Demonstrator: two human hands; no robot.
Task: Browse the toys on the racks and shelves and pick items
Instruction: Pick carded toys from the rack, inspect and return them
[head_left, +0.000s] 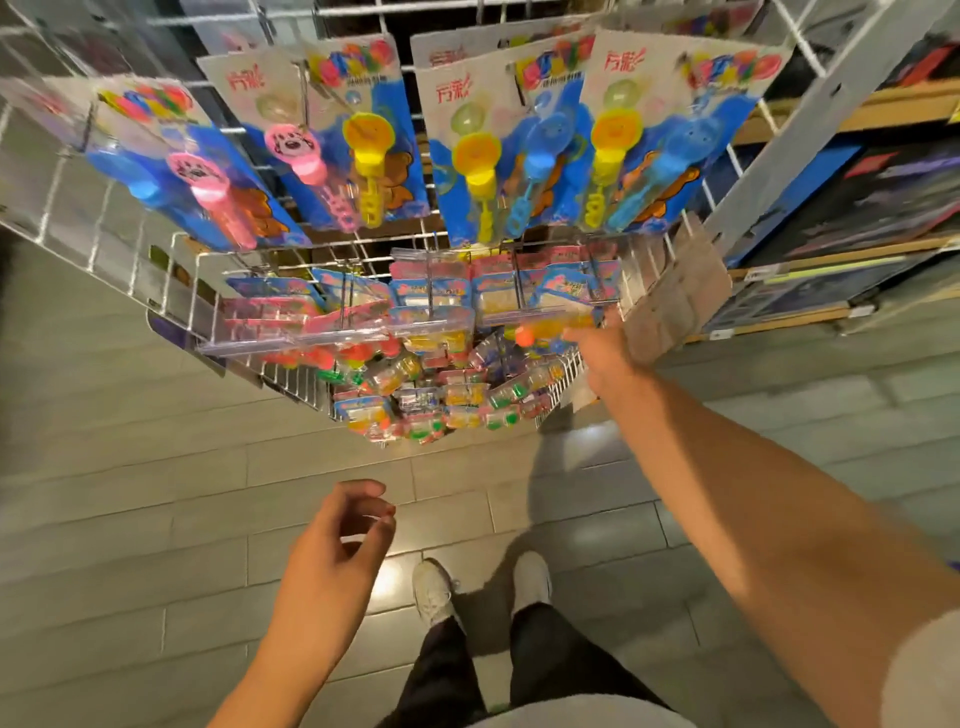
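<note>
Wire rack (130, 249) before you carries carded bubble wands (660, 140) on its upper hooks and small blister-packed toys (415, 384) below. Your right hand (605, 353) reaches the lower packs, its grip too blurred to tell. Your left hand (337, 551) hangs loosely curled, holding nothing, above the tiled floor (130, 493).

1. A white wire rack (130, 249) fills the upper half of the frame.
2. Carded bubble wands (358, 140) hang on its hooks along the top.
3. Lower, at the centre, a wire basket (563, 376) holds many small packaged toys (415, 395).
4. Below is the grey tiled floor (156, 493).
</note>
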